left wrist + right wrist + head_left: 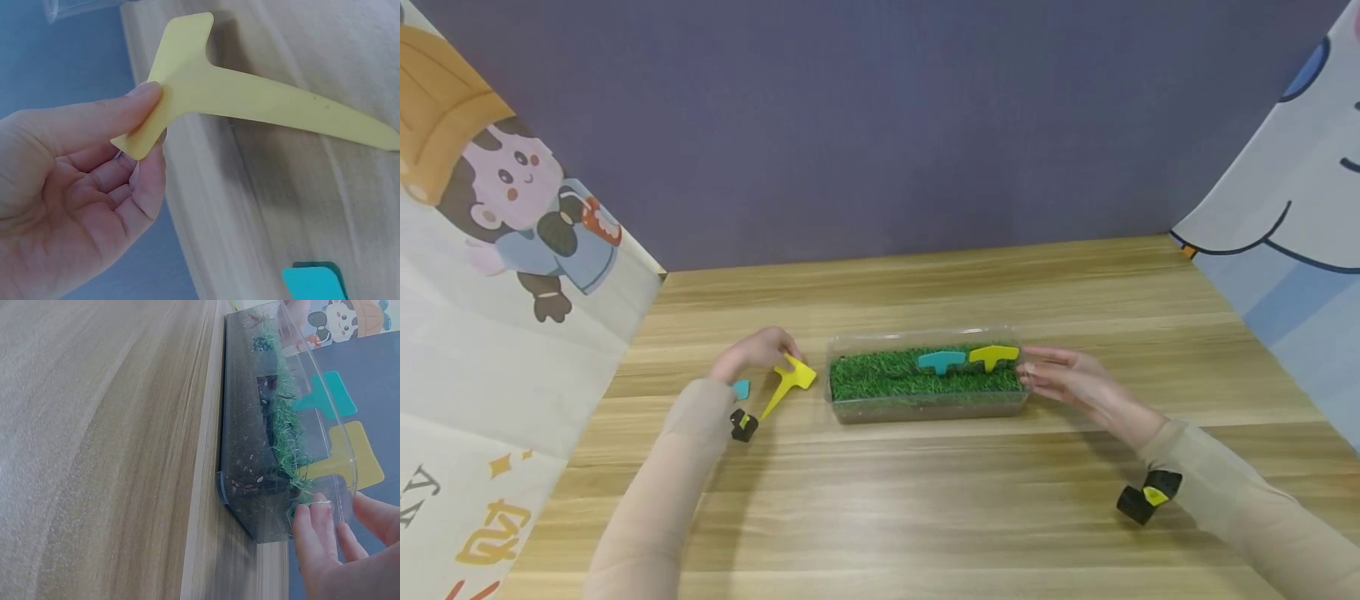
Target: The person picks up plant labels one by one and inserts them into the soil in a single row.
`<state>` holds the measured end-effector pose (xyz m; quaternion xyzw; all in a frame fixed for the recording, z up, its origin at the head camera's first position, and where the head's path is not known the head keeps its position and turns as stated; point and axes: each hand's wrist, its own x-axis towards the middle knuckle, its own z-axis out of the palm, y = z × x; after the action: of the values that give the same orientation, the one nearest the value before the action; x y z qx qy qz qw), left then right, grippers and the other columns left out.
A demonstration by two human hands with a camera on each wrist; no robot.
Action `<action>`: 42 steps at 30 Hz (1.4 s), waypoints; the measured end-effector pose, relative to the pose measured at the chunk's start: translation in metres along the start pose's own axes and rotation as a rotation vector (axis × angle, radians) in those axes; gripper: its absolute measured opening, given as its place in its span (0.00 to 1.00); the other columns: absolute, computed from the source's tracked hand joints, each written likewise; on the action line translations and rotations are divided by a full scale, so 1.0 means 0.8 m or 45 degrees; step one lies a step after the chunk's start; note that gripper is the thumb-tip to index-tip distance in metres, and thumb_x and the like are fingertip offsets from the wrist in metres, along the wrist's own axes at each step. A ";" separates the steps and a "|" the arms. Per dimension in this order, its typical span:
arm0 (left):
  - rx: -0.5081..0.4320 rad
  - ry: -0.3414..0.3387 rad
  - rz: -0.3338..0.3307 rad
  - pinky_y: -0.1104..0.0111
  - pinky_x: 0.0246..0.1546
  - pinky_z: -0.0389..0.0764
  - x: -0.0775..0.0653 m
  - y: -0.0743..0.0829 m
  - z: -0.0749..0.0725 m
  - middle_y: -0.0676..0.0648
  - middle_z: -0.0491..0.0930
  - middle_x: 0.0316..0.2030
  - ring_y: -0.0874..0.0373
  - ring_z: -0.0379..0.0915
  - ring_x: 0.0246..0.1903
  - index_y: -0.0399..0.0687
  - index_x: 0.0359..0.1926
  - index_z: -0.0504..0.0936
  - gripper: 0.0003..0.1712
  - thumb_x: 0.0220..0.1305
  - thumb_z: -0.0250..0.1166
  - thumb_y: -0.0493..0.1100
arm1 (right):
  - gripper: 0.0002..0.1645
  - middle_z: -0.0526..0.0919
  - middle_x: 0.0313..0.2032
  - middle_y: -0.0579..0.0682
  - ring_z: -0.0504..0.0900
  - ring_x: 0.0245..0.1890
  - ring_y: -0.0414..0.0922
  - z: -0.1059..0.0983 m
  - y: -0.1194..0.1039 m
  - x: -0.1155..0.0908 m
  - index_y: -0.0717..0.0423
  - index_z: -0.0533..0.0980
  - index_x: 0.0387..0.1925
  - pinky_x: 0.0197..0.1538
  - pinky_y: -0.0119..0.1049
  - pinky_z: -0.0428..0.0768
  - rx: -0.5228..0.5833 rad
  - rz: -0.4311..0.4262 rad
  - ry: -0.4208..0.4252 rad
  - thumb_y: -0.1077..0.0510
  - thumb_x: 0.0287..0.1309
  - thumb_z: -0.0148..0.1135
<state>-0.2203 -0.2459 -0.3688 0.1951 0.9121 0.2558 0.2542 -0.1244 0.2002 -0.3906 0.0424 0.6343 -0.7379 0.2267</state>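
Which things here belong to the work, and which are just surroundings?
Likely in the work:
yellow marker pinched by the left hand
loose teal marker
clear box of grass, by the right hand
standing teal marker
standing yellow marker

Surroundings:
left cartoon panel
right cartoon panel
purple back panel

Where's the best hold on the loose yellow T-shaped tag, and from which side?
I'd pinch the yellow tag by its crossbar, coming from the end opposite the tip, where the left hand grips one corner. The crossbar is broad and flat; the stem tapers to a narrow tip and should stay free.
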 end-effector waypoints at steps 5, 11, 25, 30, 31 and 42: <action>-0.096 0.041 -0.012 0.64 0.38 0.76 -0.007 0.003 -0.004 0.39 0.79 0.33 0.53 0.73 0.34 0.30 0.35 0.78 0.09 0.50 0.59 0.28 | 0.41 0.81 0.39 0.45 0.79 0.41 0.41 0.000 0.000 0.000 0.68 0.48 0.62 0.49 0.32 0.74 -0.022 -0.006 0.003 0.61 0.53 0.59; -0.195 0.110 -0.046 0.61 0.39 0.76 -0.014 0.007 -0.006 0.39 0.78 0.35 0.53 0.73 0.34 0.30 0.37 0.77 0.09 0.53 0.58 0.31 | 0.41 0.81 0.38 0.44 0.79 0.41 0.41 -0.001 0.001 0.000 0.68 0.48 0.62 0.48 0.32 0.74 -0.026 -0.012 0.003 0.60 0.53 0.59; -0.170 0.332 -0.006 0.65 0.36 0.75 -0.036 0.024 -0.010 0.40 0.77 0.38 0.51 0.72 0.36 0.34 0.39 0.77 0.09 0.56 0.59 0.32 | 0.40 0.81 0.38 0.44 0.79 0.41 0.41 -0.002 0.001 -0.001 0.68 0.50 0.62 0.49 0.32 0.74 -0.012 -0.015 -0.009 0.61 0.53 0.59; -0.144 0.428 0.022 0.67 0.32 0.72 -0.045 0.034 -0.012 0.41 0.77 0.35 0.53 0.70 0.32 0.36 0.38 0.78 0.08 0.56 0.59 0.33 | 0.40 0.81 0.39 0.45 0.79 0.42 0.41 -0.002 0.002 0.000 0.68 0.49 0.62 0.49 0.32 0.74 -0.015 -0.009 -0.011 0.61 0.53 0.59; -0.141 0.440 0.024 0.67 0.32 0.72 -0.047 0.036 -0.012 0.41 0.77 0.35 0.53 0.70 0.32 0.36 0.38 0.78 0.08 0.56 0.59 0.34 | 0.40 0.81 0.39 0.45 0.79 0.42 0.41 -0.002 0.002 0.000 0.68 0.49 0.62 0.49 0.32 0.74 -0.019 -0.009 -0.011 0.61 0.53 0.59; -0.186 0.506 0.075 0.65 0.35 0.73 -0.062 0.067 -0.022 0.40 0.78 0.36 0.52 0.72 0.34 0.35 0.40 0.77 0.10 0.57 0.59 0.36 | 0.40 0.81 0.38 0.43 0.79 0.41 0.40 -0.002 0.003 0.001 0.67 0.50 0.62 0.49 0.32 0.74 -0.021 -0.011 -0.009 0.60 0.53 0.59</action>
<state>-0.1788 -0.2337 -0.3071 0.1486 0.9172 0.3620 0.0751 -0.1245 0.2012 -0.3932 0.0350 0.6397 -0.7337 0.2262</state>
